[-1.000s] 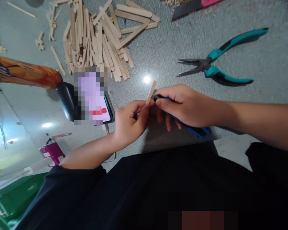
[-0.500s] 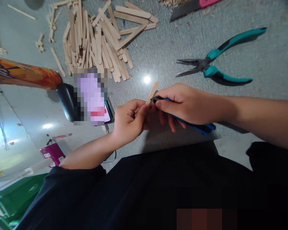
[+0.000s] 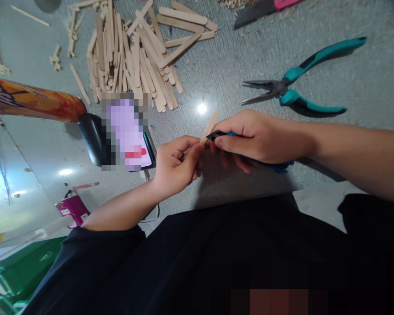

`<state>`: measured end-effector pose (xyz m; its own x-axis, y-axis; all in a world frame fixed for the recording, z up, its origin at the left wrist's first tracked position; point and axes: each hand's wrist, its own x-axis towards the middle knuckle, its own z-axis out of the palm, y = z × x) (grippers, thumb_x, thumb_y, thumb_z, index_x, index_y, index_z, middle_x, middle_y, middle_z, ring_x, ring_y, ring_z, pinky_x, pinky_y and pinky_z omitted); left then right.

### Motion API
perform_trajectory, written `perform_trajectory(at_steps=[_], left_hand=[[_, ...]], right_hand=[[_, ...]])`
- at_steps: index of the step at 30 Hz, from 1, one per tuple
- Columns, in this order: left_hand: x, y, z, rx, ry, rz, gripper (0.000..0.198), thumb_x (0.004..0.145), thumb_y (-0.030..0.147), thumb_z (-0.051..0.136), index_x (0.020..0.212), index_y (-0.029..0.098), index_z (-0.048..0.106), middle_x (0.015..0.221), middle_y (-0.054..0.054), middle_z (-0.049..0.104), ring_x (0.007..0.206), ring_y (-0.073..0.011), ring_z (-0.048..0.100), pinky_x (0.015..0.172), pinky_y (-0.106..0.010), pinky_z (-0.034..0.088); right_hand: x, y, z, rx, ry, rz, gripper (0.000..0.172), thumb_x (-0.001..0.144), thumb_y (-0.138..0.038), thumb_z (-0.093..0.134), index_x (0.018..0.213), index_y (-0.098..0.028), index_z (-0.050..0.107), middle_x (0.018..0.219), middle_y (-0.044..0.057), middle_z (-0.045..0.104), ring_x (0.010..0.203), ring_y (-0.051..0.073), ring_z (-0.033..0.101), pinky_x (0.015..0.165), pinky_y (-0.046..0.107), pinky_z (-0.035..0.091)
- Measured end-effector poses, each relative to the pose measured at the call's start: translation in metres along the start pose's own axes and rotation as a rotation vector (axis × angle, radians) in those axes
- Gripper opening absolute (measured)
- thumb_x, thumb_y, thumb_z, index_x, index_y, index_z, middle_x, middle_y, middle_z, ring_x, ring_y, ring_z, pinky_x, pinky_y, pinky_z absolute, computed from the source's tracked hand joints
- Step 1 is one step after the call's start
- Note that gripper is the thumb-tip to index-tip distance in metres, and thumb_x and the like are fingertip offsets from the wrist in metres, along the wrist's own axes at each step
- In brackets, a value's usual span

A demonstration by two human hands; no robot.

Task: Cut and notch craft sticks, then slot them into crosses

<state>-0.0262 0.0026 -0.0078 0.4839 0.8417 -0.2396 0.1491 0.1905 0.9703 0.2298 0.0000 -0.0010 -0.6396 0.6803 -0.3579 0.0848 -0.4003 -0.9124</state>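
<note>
My left hand (image 3: 179,164) is closed, pinching the lower end of a wooden craft stick (image 3: 211,124) between thumb and fingers. The stick slants up and to the right. My right hand (image 3: 254,138) is wrapped round a blue utility knife (image 3: 231,148), its thumb along the front of the handle. The knife's dark tip points left and lies at the stick, just above my left fingertips. Whether the blade has cut into the wood I cannot tell. Part of the knife's handle is hidden under my right hand.
A heap of craft sticks (image 3: 128,61) lies at the back. Teal-handled pliers (image 3: 284,87) rest open to the right, near a pink-handled saw blade (image 3: 254,14). On the left are a phone (image 3: 146,151), a dark rounded object (image 3: 91,139) and an orange can (image 3: 36,100).
My right hand and the knife have shifted slightly, with the rear of the handle a little higher. My left hand keeps its hold on the craft stick.
</note>
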Motion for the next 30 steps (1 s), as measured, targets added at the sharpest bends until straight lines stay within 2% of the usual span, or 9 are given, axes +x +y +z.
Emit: perform_trajectory(at_steps=[6, 18, 24, 30], left_hand=[[0.001, 0.003, 0.002, -0.042, -0.020, -0.008, 0.053, 0.106, 0.072, 0.090, 0.089, 0.023, 0.081, 0.055, 0.003, 0.065, 0.034, -0.0092, 0.053, 0.033, -0.021, 0.034], [-0.002, 0.000, 0.002, -0.038, -0.013, -0.021, 0.051, 0.107, 0.070, 0.090, 0.091, 0.023, 0.081, 0.060, 0.003, 0.070, 0.035, -0.0093, 0.056, 0.033, -0.020, 0.036], [0.000, 0.000, 0.003, -0.075, 0.004, -0.035, 0.054, 0.105, 0.073, 0.090, 0.090, 0.022, 0.078, 0.062, 0.002, 0.073, 0.035, -0.0084, 0.058, 0.034, -0.019, 0.038], [0.001, 0.000, 0.004, -0.062, 0.044, -0.042, 0.055, 0.103, 0.074, 0.092, 0.095, 0.021, 0.081, 0.067, 0.000, 0.077, 0.038, -0.0088, 0.061, 0.035, -0.019, 0.041]], right_hand=[[0.000, 0.001, -0.004, -0.027, -0.030, -0.035, 0.031, 0.121, -0.033, 0.075, 0.093, -0.021, 0.071, 0.077, -0.002, 0.077, 0.048, 0.008, 0.065, 0.042, 0.020, 0.040], [0.000, -0.001, 0.001, -0.095, -0.027, -0.090, 0.027, 0.117, -0.020, 0.070, 0.090, -0.023, 0.066, 0.071, -0.005, 0.070, 0.048, 0.009, 0.063, 0.046, 0.022, 0.044], [-0.002, -0.002, 0.010, -0.200, 0.081, -0.156, 0.024, 0.117, -0.017, 0.067, 0.094, -0.023, 0.066, 0.067, -0.008, 0.066, 0.048, 0.008, 0.062, 0.049, 0.022, 0.044], [-0.003, -0.008, 0.014, -0.088, 0.149, -0.037, 0.029, 0.122, -0.020, 0.062, 0.093, -0.024, 0.063, 0.078, -0.004, 0.074, 0.051, 0.009, 0.067, 0.045, 0.022, 0.044]])
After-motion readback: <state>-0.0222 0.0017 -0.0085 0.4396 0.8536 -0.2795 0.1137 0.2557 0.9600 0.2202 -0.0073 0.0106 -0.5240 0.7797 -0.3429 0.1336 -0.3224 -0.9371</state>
